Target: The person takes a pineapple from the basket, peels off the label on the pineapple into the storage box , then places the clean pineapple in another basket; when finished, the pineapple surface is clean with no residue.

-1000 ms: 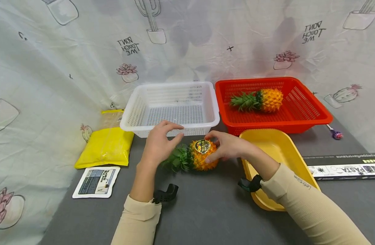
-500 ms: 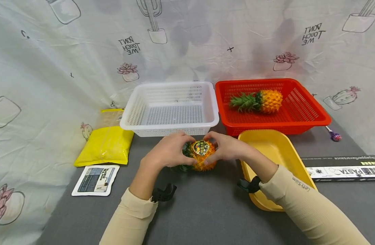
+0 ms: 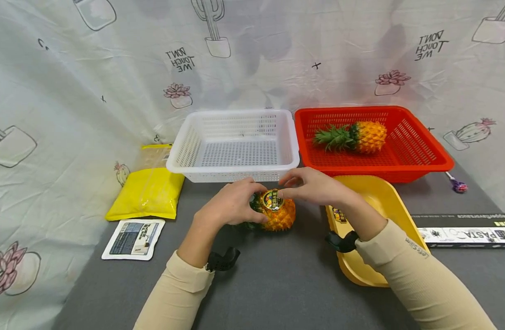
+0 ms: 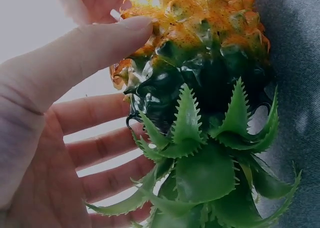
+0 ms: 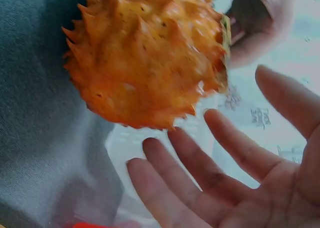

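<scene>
An orange pineapple (image 3: 282, 215) with a round sticker (image 3: 271, 200) lies on the grey table, its green crown (image 4: 200, 173) pointing left. My left hand (image 3: 231, 206) grips it at the crown end, with the thumb (image 4: 100, 42) pressed on the fruit (image 4: 200, 62) and the fingers on the far side. My right hand (image 3: 312, 185) hovers over the fruit's right end, its thumb at the sticker. In the right wrist view its fingers (image 5: 225, 178) are spread straight, apart from the fruit (image 5: 145, 62).
Behind the hands stand a white basket (image 3: 235, 172) and a red basket (image 3: 421, 167) holding a second pineapple (image 3: 368, 136). A yellow tray (image 3: 384, 201) lies under my right forearm. At the left are a yellow bag (image 3: 147, 192) and a white packet (image 3: 132, 238); a pasta box (image 3: 467, 234) is at the right.
My left hand came down from above the crown and closed round the pineapple. My right hand rose from the fruit's side to the sticker on top.
</scene>
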A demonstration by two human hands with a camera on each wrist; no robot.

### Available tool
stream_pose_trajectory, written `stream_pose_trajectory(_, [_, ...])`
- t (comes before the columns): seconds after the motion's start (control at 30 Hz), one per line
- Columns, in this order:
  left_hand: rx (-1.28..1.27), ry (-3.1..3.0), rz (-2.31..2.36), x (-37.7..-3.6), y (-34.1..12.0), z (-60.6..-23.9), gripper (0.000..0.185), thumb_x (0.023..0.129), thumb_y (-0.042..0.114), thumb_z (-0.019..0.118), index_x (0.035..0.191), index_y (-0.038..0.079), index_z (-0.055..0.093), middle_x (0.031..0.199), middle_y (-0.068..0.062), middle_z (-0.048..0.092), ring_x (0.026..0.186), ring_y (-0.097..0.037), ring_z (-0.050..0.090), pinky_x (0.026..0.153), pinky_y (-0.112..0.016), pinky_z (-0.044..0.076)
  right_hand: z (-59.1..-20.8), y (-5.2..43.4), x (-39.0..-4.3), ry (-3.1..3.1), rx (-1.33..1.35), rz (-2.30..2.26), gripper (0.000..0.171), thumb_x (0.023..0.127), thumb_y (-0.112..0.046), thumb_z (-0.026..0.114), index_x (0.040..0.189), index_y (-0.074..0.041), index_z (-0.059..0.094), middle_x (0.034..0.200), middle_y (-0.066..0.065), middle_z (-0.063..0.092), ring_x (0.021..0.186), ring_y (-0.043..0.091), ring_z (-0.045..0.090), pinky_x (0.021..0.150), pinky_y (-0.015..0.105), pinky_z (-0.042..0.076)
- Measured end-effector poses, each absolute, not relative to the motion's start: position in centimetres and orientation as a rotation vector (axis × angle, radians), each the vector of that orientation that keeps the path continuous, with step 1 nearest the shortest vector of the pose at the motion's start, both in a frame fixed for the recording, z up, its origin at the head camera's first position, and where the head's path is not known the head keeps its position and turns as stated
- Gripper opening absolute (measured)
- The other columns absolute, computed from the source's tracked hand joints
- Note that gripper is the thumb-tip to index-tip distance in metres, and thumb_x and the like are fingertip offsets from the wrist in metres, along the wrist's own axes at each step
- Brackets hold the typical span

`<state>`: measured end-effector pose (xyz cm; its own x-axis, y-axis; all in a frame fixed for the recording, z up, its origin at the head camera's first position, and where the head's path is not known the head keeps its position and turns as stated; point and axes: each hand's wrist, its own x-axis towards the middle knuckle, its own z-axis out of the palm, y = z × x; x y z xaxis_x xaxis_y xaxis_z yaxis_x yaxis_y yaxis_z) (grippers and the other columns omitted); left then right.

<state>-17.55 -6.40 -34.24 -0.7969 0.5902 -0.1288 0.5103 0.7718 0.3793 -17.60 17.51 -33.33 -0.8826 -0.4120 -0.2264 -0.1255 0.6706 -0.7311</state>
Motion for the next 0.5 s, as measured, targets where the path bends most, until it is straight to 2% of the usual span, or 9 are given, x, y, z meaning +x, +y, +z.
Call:
stream_pose_trajectory(0.13, [0.86, 2.723, 0.485, -17.6, -6.3, -34.2, 0.065, 0.08, 0.042, 0.088, 0.137, 0.019, 0.066, 0.12, 0.001, 0.062, 0.103, -0.02, 0.06, 0.093, -0.039, 0.052, -33.7, 16.8, -17.6, 2.579, -0.509, -1.048, 0.029, 0.095, -0.034, 0.073, 0.115, -0.013, 0.076, 0.108, 0.002, 0.074, 0.092, 0.022, 0.061, 0.077, 0.033, 0.05])
stream_pose_trajectory(0.23, [0.869, 2.721, 0.491, -17.6, -6.3, -34.2, 0.064, 0.081, 0.041, 0.088, 0.137, 0.019, 0.067, 0.118, 0.001, 0.062, 0.101, -0.019, 0.059, 0.091, -0.038, 0.052, -34.0, 16.3, -17.5, 2.631, -0.535, -1.008, 0.027, 0.094, -0.033, 0.074, 0.112, -0.012, 0.077, 0.102, 0.002, 0.075, 0.085, 0.021, 0.06, 0.071, 0.03, 0.049])
stream_pose_trajectory(0.5, [0.861, 2.72, 0.505, -17.5, -6.3, -34.1, 0.066, 0.08, 0.041, 0.088, 0.137, 0.018, 0.066, 0.116, 0.0, 0.062, 0.1, -0.019, 0.059, 0.091, -0.039, 0.051, -34.3, 16.0, -17.3, 2.696, -0.53, -1.042, 0.019, 0.092, -0.027, 0.078, 0.103, -0.012, 0.074, 0.103, 0.007, 0.076, 0.091, 0.023, 0.067, 0.077, 0.034, 0.057])
